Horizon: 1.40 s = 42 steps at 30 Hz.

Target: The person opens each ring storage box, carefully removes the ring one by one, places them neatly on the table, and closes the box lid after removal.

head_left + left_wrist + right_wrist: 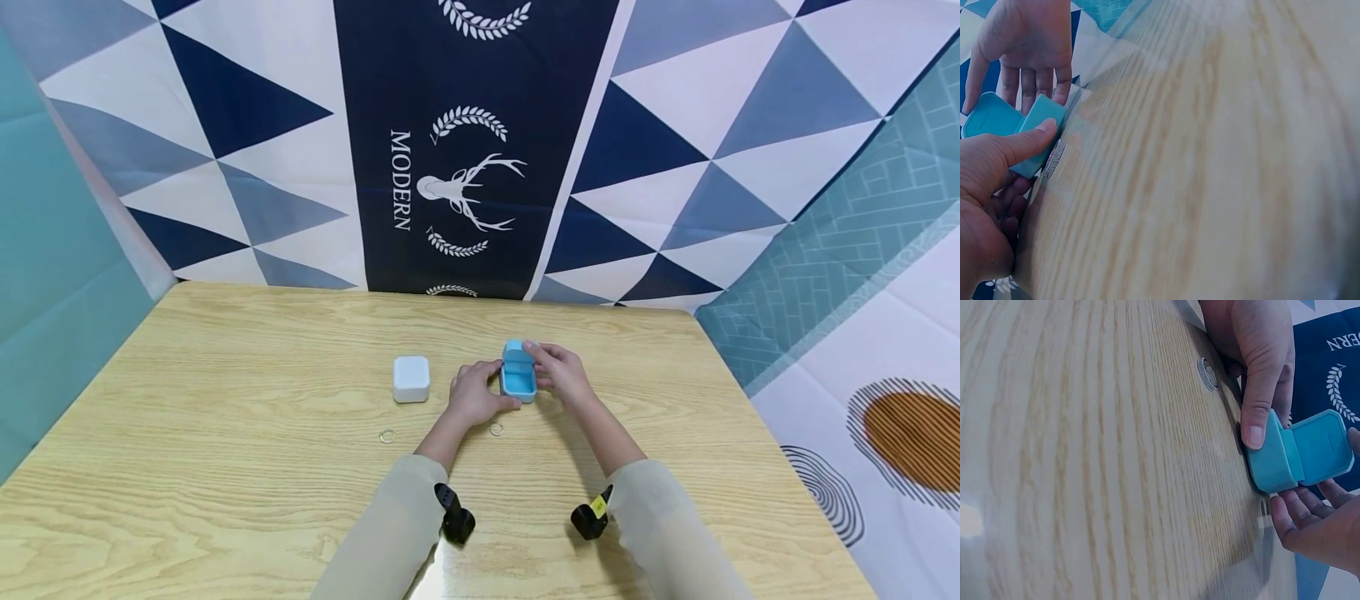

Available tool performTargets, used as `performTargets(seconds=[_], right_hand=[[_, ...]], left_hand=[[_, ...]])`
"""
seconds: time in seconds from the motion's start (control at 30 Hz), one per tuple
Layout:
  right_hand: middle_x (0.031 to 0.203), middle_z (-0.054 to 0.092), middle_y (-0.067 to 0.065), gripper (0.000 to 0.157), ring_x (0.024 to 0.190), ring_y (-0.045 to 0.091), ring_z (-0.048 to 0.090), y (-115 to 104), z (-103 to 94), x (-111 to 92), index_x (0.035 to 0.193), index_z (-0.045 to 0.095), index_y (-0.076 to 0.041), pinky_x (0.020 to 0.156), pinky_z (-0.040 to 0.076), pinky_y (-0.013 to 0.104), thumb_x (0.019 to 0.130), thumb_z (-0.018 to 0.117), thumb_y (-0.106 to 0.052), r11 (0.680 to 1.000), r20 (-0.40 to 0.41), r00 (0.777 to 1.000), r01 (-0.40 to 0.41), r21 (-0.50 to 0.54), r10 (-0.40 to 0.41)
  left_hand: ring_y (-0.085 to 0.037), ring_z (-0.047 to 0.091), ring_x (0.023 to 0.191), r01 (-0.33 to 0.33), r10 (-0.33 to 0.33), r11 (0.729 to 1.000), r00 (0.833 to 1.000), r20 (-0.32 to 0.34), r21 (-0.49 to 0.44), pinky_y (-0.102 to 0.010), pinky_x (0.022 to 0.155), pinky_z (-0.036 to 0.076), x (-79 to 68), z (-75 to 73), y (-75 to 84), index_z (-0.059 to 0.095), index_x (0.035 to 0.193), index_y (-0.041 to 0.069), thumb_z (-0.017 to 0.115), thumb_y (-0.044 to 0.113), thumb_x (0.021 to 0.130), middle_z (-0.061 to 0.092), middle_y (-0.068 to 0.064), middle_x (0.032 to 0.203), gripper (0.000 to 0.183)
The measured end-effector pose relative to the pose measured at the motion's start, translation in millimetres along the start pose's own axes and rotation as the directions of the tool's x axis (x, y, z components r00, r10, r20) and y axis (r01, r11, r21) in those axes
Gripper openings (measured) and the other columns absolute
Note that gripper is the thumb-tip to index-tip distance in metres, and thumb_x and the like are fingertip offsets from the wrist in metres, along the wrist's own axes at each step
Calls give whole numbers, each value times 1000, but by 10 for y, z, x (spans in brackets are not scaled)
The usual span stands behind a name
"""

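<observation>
A light blue ring box [518, 383] stands on the table with its lid [1321, 447] raised, and its inside shows no ring. My left hand [475, 396] grips the base from the left, thumb across the near side in the left wrist view. On the right, my right hand [561, 371] holds the box by the lid, its thumb at the lid's edge and its other fingers beside and behind the box. A sparkling ring [1055, 159] lies on the table just in front of the box, near my left wrist.
Left of the hands sits a closed white box [411, 379] with rounded corners. A second ring [387, 436] lies in front of it. The wooden table [225, 467] meets a patterned cloth backdrop [285, 192] at its far edge.
</observation>
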State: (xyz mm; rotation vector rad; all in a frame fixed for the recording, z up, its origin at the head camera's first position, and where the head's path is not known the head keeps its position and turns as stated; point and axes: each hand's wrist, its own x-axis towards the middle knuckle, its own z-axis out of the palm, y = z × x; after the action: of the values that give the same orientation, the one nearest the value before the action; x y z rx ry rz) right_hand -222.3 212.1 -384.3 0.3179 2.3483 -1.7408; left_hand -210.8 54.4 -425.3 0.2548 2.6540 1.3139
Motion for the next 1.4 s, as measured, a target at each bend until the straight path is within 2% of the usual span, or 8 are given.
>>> performTargets(seconds=[0.27,0.4,0.77,1.4], right_hand=[[135,48,24,69,122,33,50,7,-17,16,139,37,5,103,43,39,91,58,-40,1000,-4,1000,-8,21,8],[135,48,25,68,122,32,50,-8,-19,18,139,36,8,102,44,37,92,58,-36,998,6,1000,-13,56,13],[139,41,28,67,128,37,44,-21,-40,-10,140,28,12,106,39,38,94,56,-27,986,78,997,4,165,-17],[141,42,24,64,128,32,45,14,-12,-16,140,32,9,103,42,35,94,55,-28,991,38,999,-1,136,-4]], left_hand=[[-25,41,120,-4,4,1000,1000,-3,5,-41,101,33,0,4,-9,47,138,12,78,37,75,50,-6,138,75],[-25,42,119,-4,4,1000,1000,-5,6,-41,101,33,9,7,-8,48,138,12,77,36,75,51,-6,138,73],[-25,43,117,-18,19,1000,1000,-11,10,-40,100,34,3,6,2,50,135,11,78,37,74,53,-6,135,72],[-26,43,119,-27,27,1000,999,-19,14,-40,101,33,3,12,-5,51,135,10,78,37,74,53,-5,136,72]])
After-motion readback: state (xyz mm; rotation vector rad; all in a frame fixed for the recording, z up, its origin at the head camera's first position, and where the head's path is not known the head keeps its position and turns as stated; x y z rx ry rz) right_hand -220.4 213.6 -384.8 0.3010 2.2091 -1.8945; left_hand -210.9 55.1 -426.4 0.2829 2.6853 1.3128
